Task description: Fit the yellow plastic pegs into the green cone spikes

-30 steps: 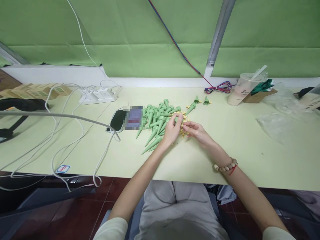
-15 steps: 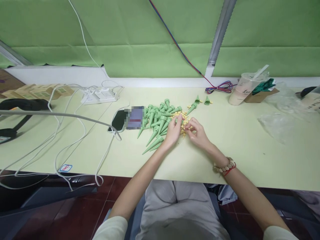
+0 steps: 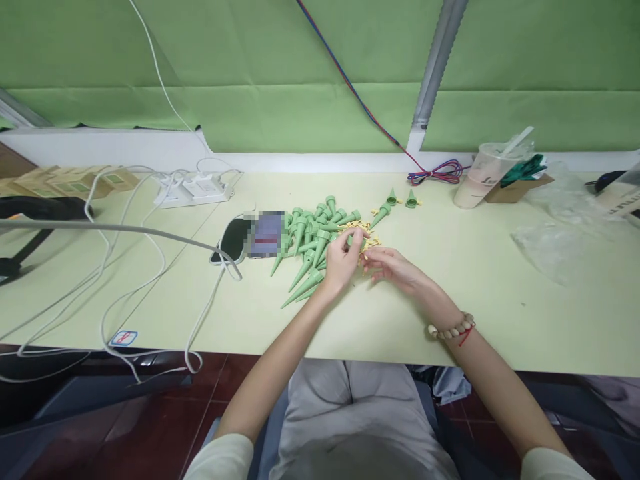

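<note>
A heap of green plastic cone spikes (image 3: 311, 245) lies at the middle of the pale table (image 3: 490, 293). Small yellow plastic pieces (image 3: 371, 240) are scattered at the heap's right edge. My left hand (image 3: 343, 257) is curled at that edge, its fingers closed on a green spike. My right hand (image 3: 387, 261) lies just to the right, fingers reaching into the yellow pieces and touching the left hand's fingertips. Three more green spikes (image 3: 395, 200) lie apart, further back.
A phone (image 3: 235, 241) lies left of the heap. A white power strip (image 3: 193, 190) and several white cables (image 3: 150, 267) cover the left side. A drink cup (image 3: 480, 177), a small cardboard box (image 3: 517, 187) and clear plastic bags (image 3: 550, 247) sit at the right.
My right hand has stretched out flatter and slid slightly down and right over the yellow pieces. My left hand stays at the heap's edge, raised a little.
</note>
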A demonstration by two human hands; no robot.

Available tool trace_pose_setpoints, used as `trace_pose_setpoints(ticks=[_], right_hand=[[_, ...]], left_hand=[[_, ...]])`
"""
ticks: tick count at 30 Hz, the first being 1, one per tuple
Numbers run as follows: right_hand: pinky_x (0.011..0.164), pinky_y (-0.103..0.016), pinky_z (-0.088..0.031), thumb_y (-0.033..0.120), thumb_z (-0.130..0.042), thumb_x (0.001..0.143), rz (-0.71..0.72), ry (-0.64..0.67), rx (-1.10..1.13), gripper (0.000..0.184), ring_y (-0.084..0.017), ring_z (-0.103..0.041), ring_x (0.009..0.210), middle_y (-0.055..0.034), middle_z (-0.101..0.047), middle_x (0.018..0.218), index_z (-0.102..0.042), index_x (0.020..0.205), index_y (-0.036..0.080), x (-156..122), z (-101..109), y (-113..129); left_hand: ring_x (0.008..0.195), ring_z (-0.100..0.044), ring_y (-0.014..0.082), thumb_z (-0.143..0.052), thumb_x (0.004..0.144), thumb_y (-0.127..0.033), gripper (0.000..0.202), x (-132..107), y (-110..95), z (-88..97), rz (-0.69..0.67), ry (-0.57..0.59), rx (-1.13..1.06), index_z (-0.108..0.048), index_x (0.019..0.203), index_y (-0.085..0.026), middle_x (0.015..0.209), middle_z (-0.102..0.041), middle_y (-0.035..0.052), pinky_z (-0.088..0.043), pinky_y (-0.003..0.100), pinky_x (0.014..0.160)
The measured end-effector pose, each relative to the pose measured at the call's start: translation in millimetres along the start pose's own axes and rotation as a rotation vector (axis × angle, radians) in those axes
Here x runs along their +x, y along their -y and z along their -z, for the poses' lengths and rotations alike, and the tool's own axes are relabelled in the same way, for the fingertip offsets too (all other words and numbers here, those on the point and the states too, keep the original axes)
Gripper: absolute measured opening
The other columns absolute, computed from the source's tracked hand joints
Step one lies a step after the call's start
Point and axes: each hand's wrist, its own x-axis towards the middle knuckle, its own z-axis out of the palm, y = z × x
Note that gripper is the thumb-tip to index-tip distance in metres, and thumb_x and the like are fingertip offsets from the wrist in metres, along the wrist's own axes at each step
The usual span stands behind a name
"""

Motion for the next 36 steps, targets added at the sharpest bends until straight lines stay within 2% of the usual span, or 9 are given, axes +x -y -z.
trace_pose_setpoints(ticks=[4, 7, 11, 14, 18, 21, 26, 32, 36], right_hand=[[0.049, -0.02, -0.042, 0.039, -0.067, 0.066, 0.151, -0.047, -0.146, 0.025, -0.008, -0.049, 0.057, 0.0015, -0.053, 0.063, -0.058, 0.066, 0.016, 3, 0, -3], [0.047, -0.021, -0.039, 0.034, -0.065, 0.065, 0.367, -0.152, -0.296, 0.022, -0.008, -0.045, 0.053, 0.0036, -0.047, 0.06, -0.05, 0.062, 0.018, 3, -5, -5], [0.047, -0.022, -0.037, 0.021, -0.061, 0.064, 0.685, -0.293, -0.645, 0.019, -0.009, -0.041, 0.053, 0.0032, -0.041, 0.061, -0.044, 0.055, 0.019, 0, -9, -8], [0.05, -0.024, -0.037, 0.018, -0.057, 0.065, 0.782, -0.372, -0.858, 0.018, -0.011, -0.042, 0.054, 0.0019, -0.041, 0.061, -0.044, 0.054, 0.02, 0, -7, -10], [0.053, -0.025, -0.042, 0.023, -0.058, 0.069, 0.658, -0.412, -0.862, 0.004, -0.013, -0.05, 0.06, -0.0013, -0.054, 0.075, -0.054, 0.071, 0.021, 1, -6, -12], [0.055, -0.025, -0.044, 0.03, -0.062, 0.068, 0.471, -0.424, -0.769, 0.022, -0.012, -0.054, 0.059, -0.0005, -0.061, 0.082, -0.058, 0.089, 0.023, 2, -5, -10], [0.052, -0.025, -0.046, 0.05, -0.056, 0.074, 0.22, -0.201, -0.326, 0.034, -0.013, -0.056, 0.059, -0.0034, -0.062, 0.075, -0.063, 0.085, 0.019, 4, -3, -5], [0.052, -0.023, -0.052, 0.046, -0.069, 0.065, 0.023, 0.005, -0.013, 0.032, -0.011, -0.057, 0.061, -0.0003, -0.058, 0.075, -0.058, 0.076, 0.018, 1, -4, -3], [0.052, -0.022, -0.053, 0.043, -0.072, 0.062, 0.012, 0.024, 0.019, 0.033, -0.012, -0.057, 0.07, 0.0002, -0.054, 0.074, -0.056, 0.076, 0.018, 0, -4, -6]], left_hand=[[0.045, -0.034, 0.0072, -0.03, 0.087, -0.049, 0.044, -1, 1, -0.2, 0.003, -0.008, 0.064, -0.06, 0.08, -0.017, 0.059, -0.05, -0.0028, -0.03, 0.022, 0.048], [0.047, -0.037, 0.0081, -0.027, 0.087, -0.049, 0.046, -1, 3, -2.0, 0.023, -0.015, 0.068, -0.061, 0.08, -0.018, 0.061, -0.051, -0.0022, -0.032, 0.022, 0.05], [0.055, -0.045, 0.0109, -0.022, 0.087, -0.052, 0.054, 1, 9, -6.3, 0.089, 0.014, 0.072, -0.063, 0.077, -0.018, 0.056, -0.05, -0.001, -0.036, 0.023, 0.057], [0.056, -0.047, 0.0117, -0.023, 0.086, -0.055, 0.055, 1, 11, -8.0, 0.129, 0.035, 0.072, -0.063, 0.077, -0.017, 0.054, -0.049, -0.0009, -0.037, 0.023, 0.059], [0.052, -0.045, 0.0112, -0.023, 0.084, -0.059, 0.057, 3, 7, -5.0, 0.138, -0.009, 0.022, -0.062, 0.079, -0.018, 0.053, -0.048, -0.0011, -0.035, 0.023, 0.055], [0.045, -0.039, 0.0101, -0.022, 0.082, -0.063, 0.059, 4, 4, -0.5, 0.141, -0.065, -0.045, -0.061, 0.08, -0.018, 0.048, -0.041, -0.0028, -0.032, 0.023, 0.05], [0.041, -0.033, 0.0087, -0.021, 0.084, -0.059, 0.057, 3, 2, 3.3, 0.093, -0.138, -0.038, -0.062, 0.081, -0.018, 0.047, -0.037, -0.0036, -0.03, 0.023, 0.047], [0.046, -0.038, 0.0086, -0.033, 0.086, -0.042, 0.04, -2, 3, 3.1, -0.001, -0.001, 0.082, -0.065, 0.082, -0.018, 0.054, -0.051, -0.0031, -0.028, 0.022, 0.048], [0.052, -0.046, 0.0093, -0.035, 0.084, -0.035, 0.035, -3, 4, 5.7, 0.018, 0.054, 0.147, -0.065, 0.083, -0.019, 0.066, -0.061, -0.0021, -0.034, 0.022, 0.055]])
